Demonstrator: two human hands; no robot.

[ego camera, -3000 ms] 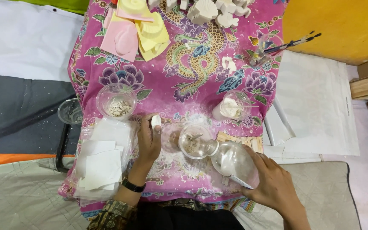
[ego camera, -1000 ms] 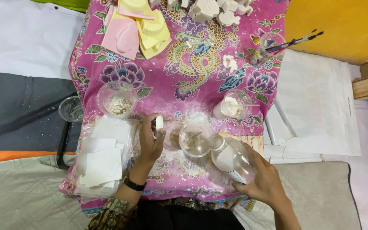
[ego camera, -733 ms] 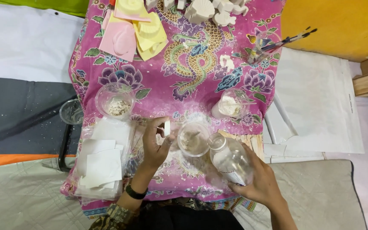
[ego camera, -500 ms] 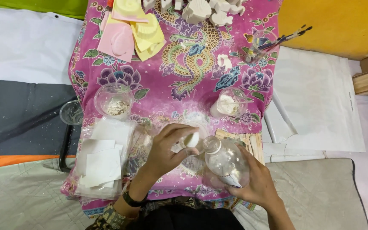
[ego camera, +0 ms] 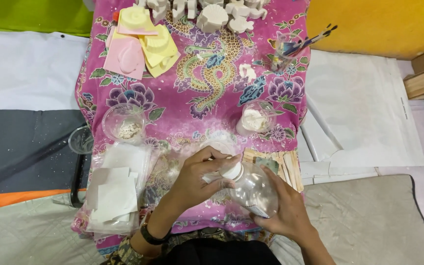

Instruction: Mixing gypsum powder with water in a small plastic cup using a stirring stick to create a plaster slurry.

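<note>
Clear plastic bottle (ego camera: 253, 189) is held tilted above the pink flowered counter (ego camera: 192, 98), grasped from below by the right hand (ego camera: 283, 208). Its white cap (ego camera: 231, 171) is pinched by the left hand (ego camera: 197, 174) fingers. The capping step seems in hand; a firm twist is judged necessary.

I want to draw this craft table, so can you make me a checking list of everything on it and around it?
Surface: pink flowered cloth with a dragon print, dusted white near the hands.
Job's things: clear plastic bottle held tilted; white cap at its neck.
Clutter: pink and yellow moulds, white cast figures, cup of white powder, cup with residue, brushes in a jar, paper sheets.
Grippers: left hand on the cap; right hand grips the bottle.
Cables: nothing seen.
Surroundings: white sheets, yellow wall.
</note>
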